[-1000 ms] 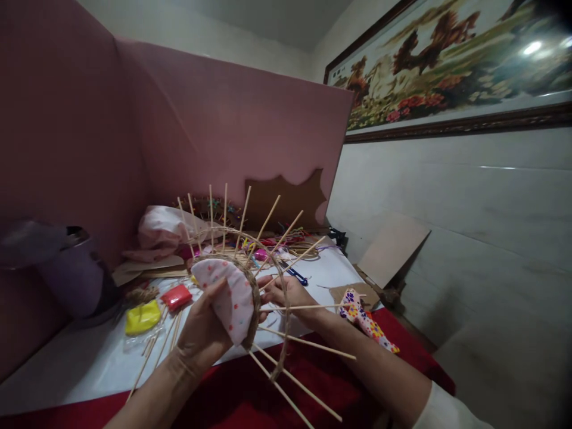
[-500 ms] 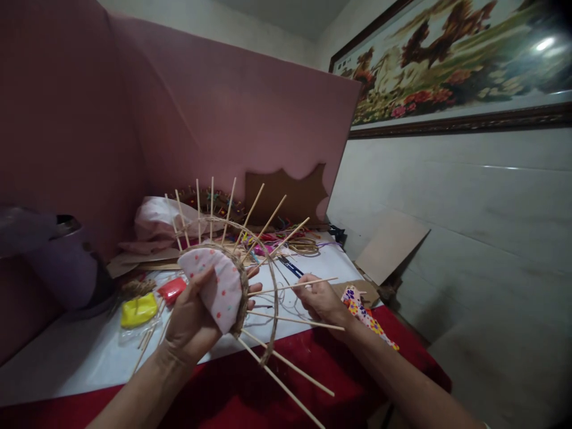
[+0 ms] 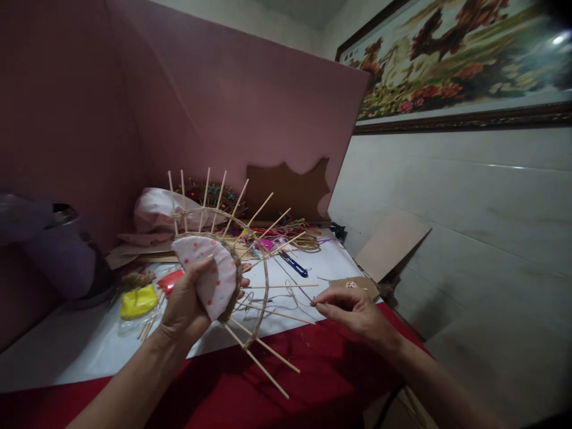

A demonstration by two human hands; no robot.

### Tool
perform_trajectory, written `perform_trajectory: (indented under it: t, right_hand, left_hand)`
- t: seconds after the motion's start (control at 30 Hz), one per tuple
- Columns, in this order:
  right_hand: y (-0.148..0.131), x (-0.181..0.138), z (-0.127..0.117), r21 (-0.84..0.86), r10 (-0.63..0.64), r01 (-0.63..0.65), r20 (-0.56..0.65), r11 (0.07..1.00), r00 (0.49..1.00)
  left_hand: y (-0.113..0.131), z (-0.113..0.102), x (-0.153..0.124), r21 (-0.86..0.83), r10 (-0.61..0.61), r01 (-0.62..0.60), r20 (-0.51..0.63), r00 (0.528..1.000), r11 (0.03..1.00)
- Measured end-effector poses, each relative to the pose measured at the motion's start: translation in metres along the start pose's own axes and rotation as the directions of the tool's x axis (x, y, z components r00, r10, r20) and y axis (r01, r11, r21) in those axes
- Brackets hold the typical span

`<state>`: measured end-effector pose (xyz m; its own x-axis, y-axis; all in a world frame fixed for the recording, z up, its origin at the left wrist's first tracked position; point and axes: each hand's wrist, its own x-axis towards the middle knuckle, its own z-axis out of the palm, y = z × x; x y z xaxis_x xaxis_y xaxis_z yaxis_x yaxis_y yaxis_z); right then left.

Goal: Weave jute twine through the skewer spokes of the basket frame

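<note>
My left hand (image 3: 185,307) grips a round basket base (image 3: 213,275) covered in white polka-dot cloth, held on edge above the table. Several thin wooden sticks (image 3: 257,217) fan out from its rim, joined by a ring of woven twine (image 3: 263,280). My right hand (image 3: 353,310) is to the right of the sticks, fingers pinched together on a thin strand of twine (image 3: 295,296) that runs back toward the weave.
A white sheet (image 3: 313,271) over a red cloth (image 3: 313,369) covers the table. On it lie yellow (image 3: 138,301) and red (image 3: 172,280) packets, a blue-handled tool (image 3: 294,265), coloured cords, a pink bag (image 3: 156,211) and a purple jug (image 3: 62,256). Pink boards wall the back and left.
My right hand has left the sticks and pulled out to the right, drawing the twine with it. The basket base has shifted left and slightly up in my left hand.
</note>
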<state>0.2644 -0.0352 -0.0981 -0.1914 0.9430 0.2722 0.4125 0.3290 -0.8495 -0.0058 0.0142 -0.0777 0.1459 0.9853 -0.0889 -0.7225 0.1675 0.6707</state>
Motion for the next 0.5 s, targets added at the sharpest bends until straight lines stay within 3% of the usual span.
perform_trajectory:
  t: [0.17,0.3,0.5]
  right_hand:
    - [-0.023,-0.013,0.003,-0.214,-0.203,0.196,-0.007,0.957,0.979]
    - [-0.036,-0.02,0.013,-0.415,-0.405,0.417,0.122,0.808,0.906]
    - [-0.036,-0.025,0.035,-0.615,-0.443,0.525,0.297,0.589,0.846]
  left_hand:
    - [-0.001,-0.001,0.001,0.066,0.044,-0.045,0.018,0.999,0.997]
    - [0.0,-0.002,0.002,0.098,0.048,-0.049,0.011,0.999,0.994]
    - [-0.005,0.004,0.001,0.079,0.053,-0.049,-0.047,0.997,0.996]
